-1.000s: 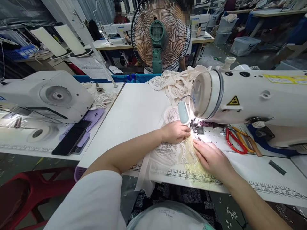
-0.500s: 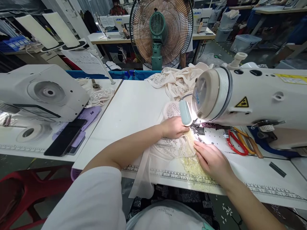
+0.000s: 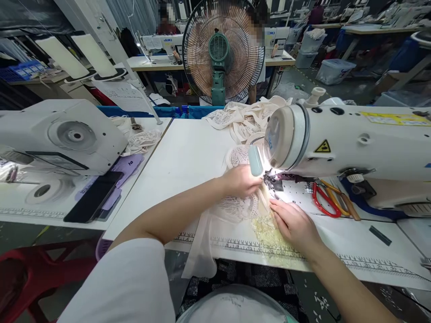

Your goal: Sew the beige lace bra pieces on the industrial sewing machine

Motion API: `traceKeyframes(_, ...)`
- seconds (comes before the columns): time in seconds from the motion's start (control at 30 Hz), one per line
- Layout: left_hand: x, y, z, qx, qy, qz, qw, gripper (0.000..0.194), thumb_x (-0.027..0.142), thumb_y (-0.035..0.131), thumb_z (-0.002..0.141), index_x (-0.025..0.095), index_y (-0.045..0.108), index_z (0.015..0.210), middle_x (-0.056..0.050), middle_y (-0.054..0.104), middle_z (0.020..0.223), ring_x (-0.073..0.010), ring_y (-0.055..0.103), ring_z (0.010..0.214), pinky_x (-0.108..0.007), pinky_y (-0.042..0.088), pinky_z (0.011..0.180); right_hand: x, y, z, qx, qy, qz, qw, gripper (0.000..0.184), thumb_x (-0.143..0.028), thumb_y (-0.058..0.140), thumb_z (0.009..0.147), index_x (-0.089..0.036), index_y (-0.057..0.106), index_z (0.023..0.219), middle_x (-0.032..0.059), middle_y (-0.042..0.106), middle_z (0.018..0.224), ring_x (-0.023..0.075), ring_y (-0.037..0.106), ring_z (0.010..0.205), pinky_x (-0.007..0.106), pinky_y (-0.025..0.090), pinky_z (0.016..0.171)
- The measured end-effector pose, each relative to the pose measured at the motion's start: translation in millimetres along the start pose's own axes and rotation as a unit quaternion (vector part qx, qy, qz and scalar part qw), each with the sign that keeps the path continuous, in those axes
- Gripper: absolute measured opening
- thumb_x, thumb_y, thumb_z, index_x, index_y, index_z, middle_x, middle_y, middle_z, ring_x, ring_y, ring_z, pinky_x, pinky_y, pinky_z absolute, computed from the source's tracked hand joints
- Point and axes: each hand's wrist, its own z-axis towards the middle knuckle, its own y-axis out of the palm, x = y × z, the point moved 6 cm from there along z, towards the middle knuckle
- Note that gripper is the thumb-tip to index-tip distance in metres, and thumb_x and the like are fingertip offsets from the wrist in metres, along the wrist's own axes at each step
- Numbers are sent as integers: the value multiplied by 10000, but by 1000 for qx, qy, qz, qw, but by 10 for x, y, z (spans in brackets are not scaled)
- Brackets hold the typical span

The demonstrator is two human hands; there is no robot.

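Cream lace fabric (image 3: 235,209) lies under the sewing machine's needle area, with a sheer pale strip (image 3: 200,251) hanging over the table's front edge. My left hand (image 3: 240,180) is closed on the fabric just left of the lit presser foot (image 3: 272,180). In front of the foot, my right hand (image 3: 296,224) has its fingers together and its fingertips on the fabric's right edge. Yellow lacy material (image 3: 267,231) shows beneath and beside that hand. The white sewing machine (image 3: 350,139) stands over the right side, and its pale blue guard (image 3: 256,160) partly hides the needle.
Red-handled scissors (image 3: 325,201) lie under the machine arm. More cream lace pieces (image 3: 244,116) are heaped behind. A large fan (image 3: 220,49) stands beyond the table. At left are another machine (image 3: 67,134), a black phone (image 3: 92,197) and a tape roll (image 3: 47,190). People sit farther back.
The view has shifted slightly right and up. Both hands stay beside the presser foot, and the fabric edge between them looks narrower and more drawn up.
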Motion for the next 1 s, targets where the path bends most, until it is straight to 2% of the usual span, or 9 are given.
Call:
traceKeyframes(0.1, 163, 10, -4, -85, 17, -5, 996, 118, 227, 563, 775, 148, 632, 720, -71, 636, 748, -189, 568, 727, -311, 438, 638, 45, -57, 19, 24, 26, 34, 999, 265, -201, 401, 870, -195, 650, 962, 71, 684, 1039, 235, 623, 947, 412, 525, 821)
traceKeyframes(0.17, 194, -42, -8, -98, -23, -29, 995, 158, 175, 544, 763, 148, 589, 614, -54, 617, 674, -169, 555, 673, -280, 413, 586, 89, -122, 6, 49, 80, 66, 993, 253, -241, 399, 875, -200, 644, 919, 94, 683, 1003, 252, 621, 957, 418, 518, 847)
traceKeyframes(0.27, 122, -184, -54, -57, -150, -180, 970, 260, 229, 459, 823, 165, 538, 584, 9, 521, 525, -107, 465, 504, -231, 360, 496, 60, -196, -86, 87, 170, 88, 978, 299, -303, 380, 895, -174, 577, 1080, 139, 665, 972, 247, 643, 871, 364, 561, 722)
traceKeyframes(0.33, 23, -240, -119, -20, -246, -293, 924, 319, 321, 445, 831, 171, 468, 550, 41, 423, 453, -77, 376, 417, -212, 311, 439, -89, -175, -145, 90, 186, 100, 973, 446, -326, 383, 904, -161, 390, 1318, 147, 648, 1038, 217, 654, 823, 309, 570, 616)
traceKeyframes(0.4, -81, -275, -178, 36, -318, -354, 879, 326, 359, 484, 790, 178, 391, 535, 52, 378, 449, -70, 361, 413, -203, 297, 429, -321, -84, -148, 60, 159, 137, 976, 585, -328, 411, 898, -185, 208, 1428, 143, 605, 1163, 203, 642, 915, 301, 570, 674)
traceKeyframes(0.5, -178, -289, -214, 121, -352, -373, 850, 288, 355, 518, 746, 189, 351, 580, 52, 390, 492, -78, 391, 458, -199, 320, 453, -682, 67, -55, -13, 77, 196, 978, 502, -299, 444, 870, -188, 392, 1357, 120, 627, 1115, 218, 604, 1003, 352, 532, 804)
traceKeyframes(0.63, -153, -222, -206, 101, -321, -236, 912, 285, 349, 383, 845, 198, 343, 606, 50, 361, 490, -83, 362, 441, -205, 315, 448, -723, 66, 85, -16, 115, 201, 973, 268, -271, 464, 844, -174, 656, 1005, 38, 678, 751, 165, 627, 690, 283, 521, 654)
traceKeyframes(0.8, -94, -35, -252, 35, -301, -120, 945, 155, 257, 415, 830, 186, 489, 714, 12, 446, 525, -133, 428, 485, -251, 305, 487, -409, -65, 55, 6, 197, 156, 968, 302, -346, 469, 852, -202, 605, 625, 0, 628, 583, 145, 573, 542, 246, 429, 500)
traceKeyframes(1.0, 66, 171, -250, -107, -246, -16, 963, 223, 219, 520, 764, 212, 628, 959, -30, 560, 673, -154, 491, 533, -248, 291, 479, -202, -19, -86, -17, 225, 114, 967, 281, -389, 488, 825, -235, 609, 624, -15, 641, 559, 162, 590, 507, 252, 395, 444)
